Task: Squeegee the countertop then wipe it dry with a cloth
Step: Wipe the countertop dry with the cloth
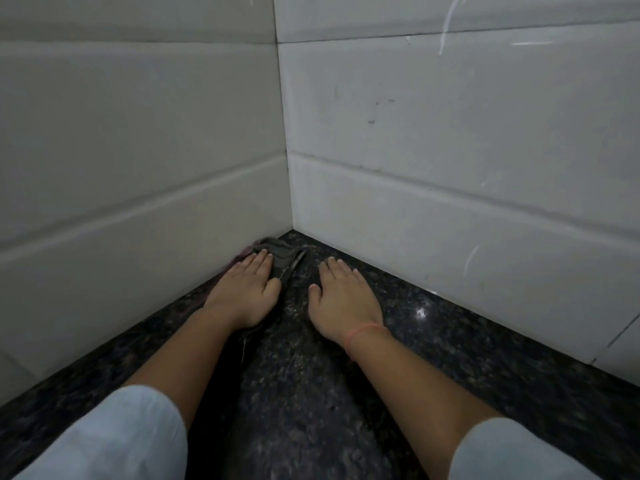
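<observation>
Cloth fills the far corner on my feed: a crumpled dark grey cloth (pixel 282 259) with a pale stitched seam along its right edge and a strip of dull pink fabric showing at its left side, against the wall. It lies on the black speckled stone countertop (pixel 311 393), pushed close to where the two white tiled walls (pixel 450 150) meet.

I see the left hand (pixel 246 289) lying flat on top of it, fingers straight and together, pointing toward the corner, palm pressing the cloth down. Part of the fabric also shows beneath the wrist, with a loose thread trailing toward the camera.

The right hand (pixel 343 299) rests flat on the bare stone just beside the cloth, not touching it. Its fingers are straight, the thumb is spread a little toward the left, and it holds nothing. A thin orange thread bracelet (pixel 363 332) circles the right wrist. Both forearms are bare, with pale blue sleeves (pixel 121 434) at the near edge of my view.

The countertop looks glossy, with a small bright glint to the right of the right hand. The right wall's tiles carry a few faint streaks and small dark marks.
</observation>
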